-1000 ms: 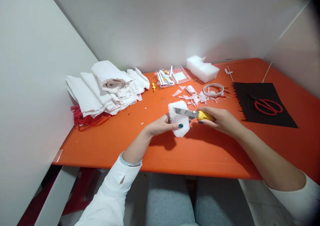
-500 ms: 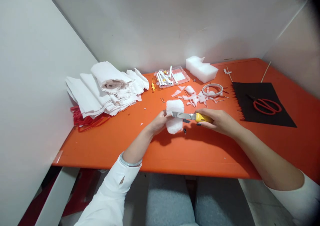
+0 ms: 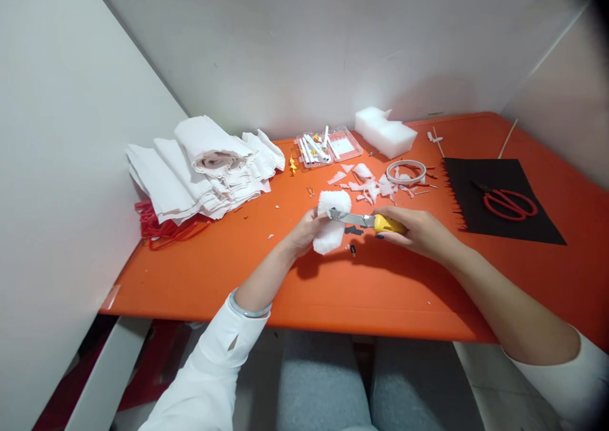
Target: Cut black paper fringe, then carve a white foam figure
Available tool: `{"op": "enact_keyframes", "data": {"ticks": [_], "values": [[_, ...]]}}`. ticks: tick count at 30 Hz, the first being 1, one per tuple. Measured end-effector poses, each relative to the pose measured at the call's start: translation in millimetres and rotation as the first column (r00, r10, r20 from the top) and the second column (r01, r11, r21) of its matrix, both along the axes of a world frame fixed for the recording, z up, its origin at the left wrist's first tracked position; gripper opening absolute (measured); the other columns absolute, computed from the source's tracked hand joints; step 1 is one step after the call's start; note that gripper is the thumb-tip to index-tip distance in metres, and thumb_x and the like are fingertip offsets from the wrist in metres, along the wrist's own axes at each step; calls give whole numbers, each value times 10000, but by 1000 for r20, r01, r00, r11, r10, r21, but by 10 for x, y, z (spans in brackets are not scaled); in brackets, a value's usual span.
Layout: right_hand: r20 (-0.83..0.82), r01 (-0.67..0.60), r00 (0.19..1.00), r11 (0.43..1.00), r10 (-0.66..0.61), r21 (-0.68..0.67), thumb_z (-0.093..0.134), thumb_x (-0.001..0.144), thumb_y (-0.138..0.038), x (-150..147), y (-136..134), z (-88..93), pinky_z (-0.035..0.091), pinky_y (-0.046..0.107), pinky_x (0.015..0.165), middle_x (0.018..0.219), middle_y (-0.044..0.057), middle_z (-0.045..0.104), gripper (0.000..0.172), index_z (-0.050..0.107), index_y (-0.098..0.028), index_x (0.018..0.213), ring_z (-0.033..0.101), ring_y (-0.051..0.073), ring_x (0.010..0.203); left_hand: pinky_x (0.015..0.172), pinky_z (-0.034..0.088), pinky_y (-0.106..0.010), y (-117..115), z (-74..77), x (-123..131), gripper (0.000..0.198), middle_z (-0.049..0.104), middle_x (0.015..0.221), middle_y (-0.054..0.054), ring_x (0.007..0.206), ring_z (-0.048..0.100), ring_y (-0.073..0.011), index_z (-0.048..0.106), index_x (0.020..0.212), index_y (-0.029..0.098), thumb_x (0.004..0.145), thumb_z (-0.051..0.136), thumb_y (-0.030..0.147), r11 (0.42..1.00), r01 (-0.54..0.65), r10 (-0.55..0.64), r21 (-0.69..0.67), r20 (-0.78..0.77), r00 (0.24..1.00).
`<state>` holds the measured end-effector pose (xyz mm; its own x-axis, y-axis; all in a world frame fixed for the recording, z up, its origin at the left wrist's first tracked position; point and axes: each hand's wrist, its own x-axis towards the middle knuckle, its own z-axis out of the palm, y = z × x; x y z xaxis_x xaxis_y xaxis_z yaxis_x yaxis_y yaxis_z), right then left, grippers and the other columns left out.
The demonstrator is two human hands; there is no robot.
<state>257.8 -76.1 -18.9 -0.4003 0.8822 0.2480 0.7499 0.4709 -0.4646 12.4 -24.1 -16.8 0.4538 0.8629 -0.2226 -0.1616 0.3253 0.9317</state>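
Note:
My left hand is closed around the left side of a white foam piece, held above the orange table. The piece is rounded and rough at its edges. In my right hand is a utility knife with a yellow handle and a long metal blade. The blade lies across the upper part of the foam and points left, its tip close to my left fingers. Whether the edge has sunk into the foam I cannot tell. Small black scraps lie on the table behind the knife.
Foam offcuts and a roll of tape lie beyond my hands, with a larger foam block and a box of markers behind. Red-handled scissors rest on black paper at right. White paper is piled at left.
The foam piece has tilted slightly in my left hand, its lower end shifting left. The knife blade has moved up a little across it. Both hands keep their hold.

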Motion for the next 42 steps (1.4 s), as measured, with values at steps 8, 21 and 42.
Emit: {"op": "enact_keyframes", "data": {"ticks": [8,21,42], "values": [[38,33,999,999,-34,17,555,867,-360,-13,-1,-36,409,240,612,908,28,684,307,569,-228,1143,607,159,694,497,414,-204,-32,-26,18,571,613,622,-28,523,534,-96,635,738,107,477,824,577,999,37,-37,26,-10,999],[38,64,997,998,-64,22,542,877,-362,-31,11,-44,416,242,613,922,37,694,316,566,-230,1164,621,166,697,498,397,-223,-50,-85,62,507,621,644,-27,526,533,-105,665,808,126,540,822,527,1000,-9,8,20,79,997],[22,53,998,999,-54,11,545,881,-369,-66,9,-38,421,244,621,917,26,697,289,583,-236,1135,633,167,712,541,411,-220,-114,-88,62,456,616,683,-10,555,539,-93,653,863,136,588,818,460,996,91,-91,7,24,996]]}}
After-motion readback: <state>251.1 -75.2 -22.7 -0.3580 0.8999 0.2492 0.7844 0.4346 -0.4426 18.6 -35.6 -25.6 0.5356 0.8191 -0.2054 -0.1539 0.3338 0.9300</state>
